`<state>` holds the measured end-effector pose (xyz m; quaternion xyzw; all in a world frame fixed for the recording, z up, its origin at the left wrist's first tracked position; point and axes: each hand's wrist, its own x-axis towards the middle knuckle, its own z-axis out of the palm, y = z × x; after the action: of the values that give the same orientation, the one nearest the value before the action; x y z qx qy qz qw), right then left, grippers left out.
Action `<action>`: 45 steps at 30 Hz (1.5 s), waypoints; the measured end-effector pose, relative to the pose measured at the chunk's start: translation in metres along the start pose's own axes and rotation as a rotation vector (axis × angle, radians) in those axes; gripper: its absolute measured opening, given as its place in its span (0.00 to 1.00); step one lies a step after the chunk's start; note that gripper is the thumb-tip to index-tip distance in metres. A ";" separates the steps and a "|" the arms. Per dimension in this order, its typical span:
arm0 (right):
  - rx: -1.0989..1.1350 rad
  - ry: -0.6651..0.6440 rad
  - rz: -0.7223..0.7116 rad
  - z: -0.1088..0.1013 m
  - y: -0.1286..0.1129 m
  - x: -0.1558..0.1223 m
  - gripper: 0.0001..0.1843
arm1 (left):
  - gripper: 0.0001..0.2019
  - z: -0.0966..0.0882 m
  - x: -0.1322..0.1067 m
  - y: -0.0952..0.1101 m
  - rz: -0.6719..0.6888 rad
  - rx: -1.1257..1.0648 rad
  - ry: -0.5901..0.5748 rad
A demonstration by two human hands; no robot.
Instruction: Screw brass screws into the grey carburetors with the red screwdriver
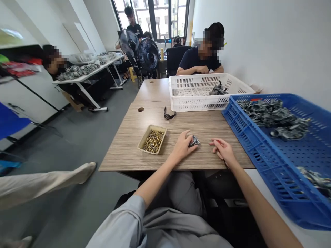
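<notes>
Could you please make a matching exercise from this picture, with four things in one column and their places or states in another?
Things:
1. left hand
2. small tray
3. watch
4. blue crate

Places or states:
A. black, lying on the table
B. containing heaped grey parts
C. touching a small metal part
D. filled with brass-coloured pieces

Pairs: 1-C, 2-D, 3-A, 4-B

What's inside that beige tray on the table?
The small beige rectangular tray holds a heap of thin, brass-coloured pieces, with duller ones mixed in. The heap covers the bottom, so what lies underneath can't be seen.
</notes>
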<state>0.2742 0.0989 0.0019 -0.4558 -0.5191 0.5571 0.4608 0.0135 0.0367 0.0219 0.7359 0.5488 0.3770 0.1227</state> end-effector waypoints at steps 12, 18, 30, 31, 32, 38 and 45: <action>0.221 -0.021 0.149 -0.001 -0.015 -0.006 0.28 | 0.21 -0.010 -0.026 -0.024 -0.114 -0.023 0.121; 0.433 -0.062 0.080 -0.007 -0.050 -0.005 0.24 | 0.20 -0.011 -0.021 -0.025 -0.077 0.022 0.068; -0.137 -0.228 -0.224 -0.002 -0.109 -0.038 0.20 | 0.19 -0.013 -0.026 -0.021 -0.071 0.037 0.066; -0.210 -0.240 -0.254 -0.002 -0.113 -0.043 0.19 | 0.19 -0.013 -0.026 -0.021 -0.068 0.035 0.060; -0.288 -0.248 -0.280 -0.001 -0.117 -0.047 0.18 | 0.19 -0.013 -0.026 -0.021 -0.063 0.032 0.051; -0.535 -0.289 -0.355 0.006 -0.129 -0.061 0.12 | 0.20 -0.013 -0.024 -0.022 -0.028 0.025 0.005; -0.504 -0.246 -0.340 0.012 -0.123 -0.060 0.14 | 0.20 -0.013 -0.025 -0.022 -0.030 0.026 0.004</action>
<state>0.2764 0.0424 0.1267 -0.3915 -0.7611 0.3773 0.3537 -0.0139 0.0194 0.0077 0.7286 0.5647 0.3693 0.1178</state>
